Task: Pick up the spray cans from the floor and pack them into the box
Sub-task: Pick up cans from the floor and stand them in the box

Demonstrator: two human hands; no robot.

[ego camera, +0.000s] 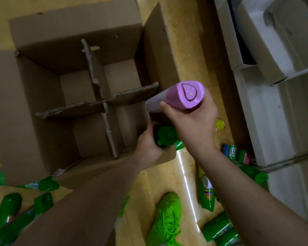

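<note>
We see the open cardboard box (pixel 75 96) filling the frame from centre to 10 o'clock on the yellowish floor (pixel 190 55), its flaps spread and a crossed cardboard divider (pixel 103 102) splitting it into four compartments with no cans showing in them. At 3 o'clock stands a white shelving unit (pixel 277 86). More green cans (pixel 207 194) lie scattered on the floor from 4 to 8 o'clock, beside a bright green shoe (pixel 167 221) at 6. Our right hand (pixel 192 121) grips the purple spray can (pixel 178 96), tilted over the box's right edge. Our left hand (pixel 148 146) wraps around the green spray can (pixel 165 135), upright just at the box's near-right corner.
</note>
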